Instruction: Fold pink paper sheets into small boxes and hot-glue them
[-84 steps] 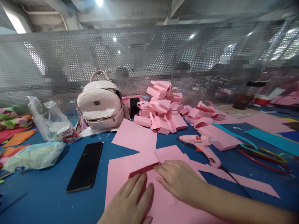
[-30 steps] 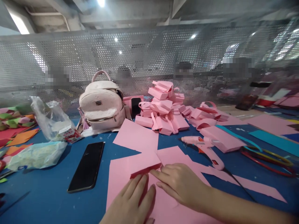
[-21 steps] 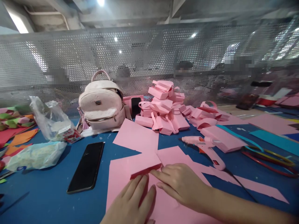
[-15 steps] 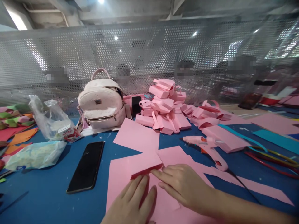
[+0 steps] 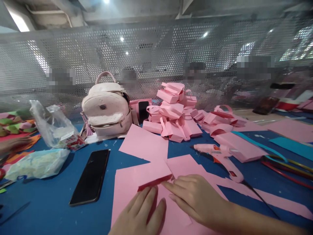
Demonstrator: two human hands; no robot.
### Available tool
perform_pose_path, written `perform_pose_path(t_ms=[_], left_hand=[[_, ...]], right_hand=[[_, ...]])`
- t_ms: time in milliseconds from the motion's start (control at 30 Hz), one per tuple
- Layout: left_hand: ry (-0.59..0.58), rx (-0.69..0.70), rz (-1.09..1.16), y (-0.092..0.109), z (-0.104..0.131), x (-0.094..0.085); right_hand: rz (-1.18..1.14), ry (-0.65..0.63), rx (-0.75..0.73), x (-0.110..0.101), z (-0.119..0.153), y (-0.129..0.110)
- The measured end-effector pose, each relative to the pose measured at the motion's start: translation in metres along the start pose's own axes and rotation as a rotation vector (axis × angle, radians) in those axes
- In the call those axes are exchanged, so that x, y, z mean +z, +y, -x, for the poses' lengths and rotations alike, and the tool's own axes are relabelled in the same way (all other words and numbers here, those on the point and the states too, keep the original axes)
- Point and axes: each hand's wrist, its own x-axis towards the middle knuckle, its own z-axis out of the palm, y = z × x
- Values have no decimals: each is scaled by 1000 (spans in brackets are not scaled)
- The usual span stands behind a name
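A pink paper sheet (image 5: 155, 174) lies before me with its near edge folded up into a narrow raised flap, darker on its shaded side. My left hand (image 5: 141, 213) rests on the paper with fingertips along the foot of that flap, thumb apart. At the flap's right end, my right hand (image 5: 195, 199) touches the fold with an outstretched index finger, its other fingers partly bent. Neither hand grips the sheet. More pink sheets (image 5: 122, 195) spread beneath. To the right of my right hand lies a pink glue gun (image 5: 221, 158).
Behind the sheets stand a pile of folded pink paper bags (image 5: 172, 112) and a white backpack (image 5: 106, 109). A black phone (image 5: 90, 176) lies left, near plastic bags (image 5: 39, 163). Another person's hand (image 5: 14, 143) is at the left edge. A perforated screen (image 5: 156, 49) runs behind.
Another person's hand has come in at the left edge. My two hands stay at the fold, almost unmoved. The whole view has shifted slightly.
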Motion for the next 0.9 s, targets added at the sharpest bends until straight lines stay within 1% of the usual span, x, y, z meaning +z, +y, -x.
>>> perform_pose_path(t_ms=[133,300,500,600,767,900], left_hand=[[-16,-3,-11,1,1,2],[-36,11,17,0,0,0],[-39,16,36,0,1,-1],[-45,8,52,0,1,-1],[-56,18,34,0,2,1],[-30,12,33,0,3,3]], right_hand=[[7,11,1,-1,3,-1],[16,51,-14,-2,3,-3],[22,44,-17,-1,4,-4],[24,47,-40,-2,5,-4],[52,65,-123,-2,5,-6],[49,66,-125,-2,6,-4]])
